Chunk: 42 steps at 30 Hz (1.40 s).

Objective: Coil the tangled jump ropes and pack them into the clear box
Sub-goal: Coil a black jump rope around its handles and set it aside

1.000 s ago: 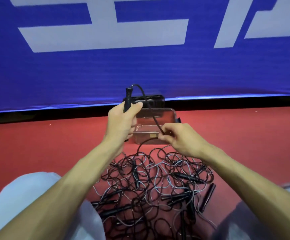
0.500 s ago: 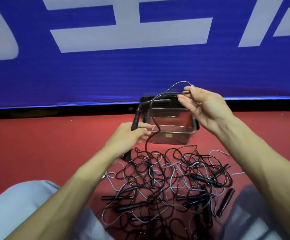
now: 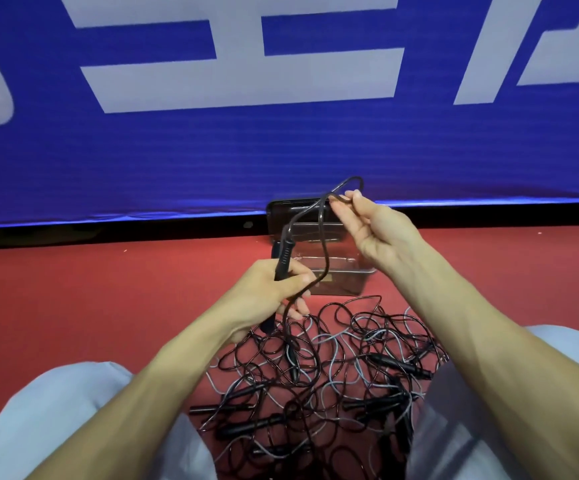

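Left hand [image 3: 270,292]: clamped round a black handle [image 3: 284,258];
Right hand [image 3: 374,230]: the cord [image 3: 321,216] is pinched at the fingertips, over the clear box [image 3: 343,285];
Tangled ropes [image 3: 333,368]: heaped on the red floor [image 3: 108,289] before the box.

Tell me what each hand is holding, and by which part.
The left hand grips a black rope handle around its middle; the right hand pinches its cord at a raised loop.
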Motion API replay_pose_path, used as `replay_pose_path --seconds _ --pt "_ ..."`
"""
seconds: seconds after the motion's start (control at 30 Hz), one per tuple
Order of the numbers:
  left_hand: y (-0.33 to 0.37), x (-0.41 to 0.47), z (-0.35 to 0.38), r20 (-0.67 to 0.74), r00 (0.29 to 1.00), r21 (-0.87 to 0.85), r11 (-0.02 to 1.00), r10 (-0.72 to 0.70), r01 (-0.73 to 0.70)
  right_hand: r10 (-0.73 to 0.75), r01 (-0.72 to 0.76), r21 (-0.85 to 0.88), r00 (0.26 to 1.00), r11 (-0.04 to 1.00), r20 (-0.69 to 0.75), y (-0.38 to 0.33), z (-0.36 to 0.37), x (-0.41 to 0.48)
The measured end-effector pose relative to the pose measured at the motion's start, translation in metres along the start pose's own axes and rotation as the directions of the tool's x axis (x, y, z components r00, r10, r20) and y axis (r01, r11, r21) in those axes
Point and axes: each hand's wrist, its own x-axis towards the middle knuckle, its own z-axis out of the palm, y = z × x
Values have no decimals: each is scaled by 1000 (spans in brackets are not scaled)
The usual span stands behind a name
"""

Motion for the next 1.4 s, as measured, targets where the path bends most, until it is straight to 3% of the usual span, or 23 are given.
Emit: replay_pose_path --seconds 0.1,0.23,0.3,0.4,0.5,0.6,0.7,0.8,0.9,1.0,1.17,1.3,1.4 --pt "2 -2 -8 20 999 -60 998 -26 27 -3 3 -33 1000 999 9 0 -1 1" --pt "-1 -2 -18 78 995 181 983 -56 42 -24 24 -22 1000 999 -16 -3 -3 3" --pt "-1 -3 -17 114 988 203 976 -106 81 -33 32 -83 999 996 -18 0 -4 5" --pt "5 -6 -13 156 982 15 994 -107 106 -26 24 -164 1000 986 -8 5 -8 9" --pt "13 -5 -13 37 999 -271 962 -26 35 -18 23 -324 1000 946 18 5 -11 10" --pt "18 0 -17 -136 990 -516 852 21 -89 66 2 -647 995 763 81 13 -11 5" --pt "21 2 -24 -243 970 -678 713 8 -176 231 104 -879 944 466 234 25 -11 -1" --pt "22 2 -31 -261 965 -799 555 24 -230 451 269 -945 831 185 325 33 -14 -3" --pt "23 0 -36 -258 966 -867 435 27 -244 473 338 -937 813 91 339 42 -14 -6" --pt "22 -1 -42 -279 960 -893 368 2 -260 363 240 -939 875 246 319 43 -9 -10" --pt "15 3 -43 -375 923 -766 589 -84 -257 223 138 -805 921 577 318 18 2 -11" --pt "5 7 -30 -348 924 -724 672 -160 -156 123 144 -661 932 737 340 5 8 -14" --pt "-3 11 -16 -287 942 -576 817 -175 -23 64 121 -500 940 857 336 -2 12 -16"
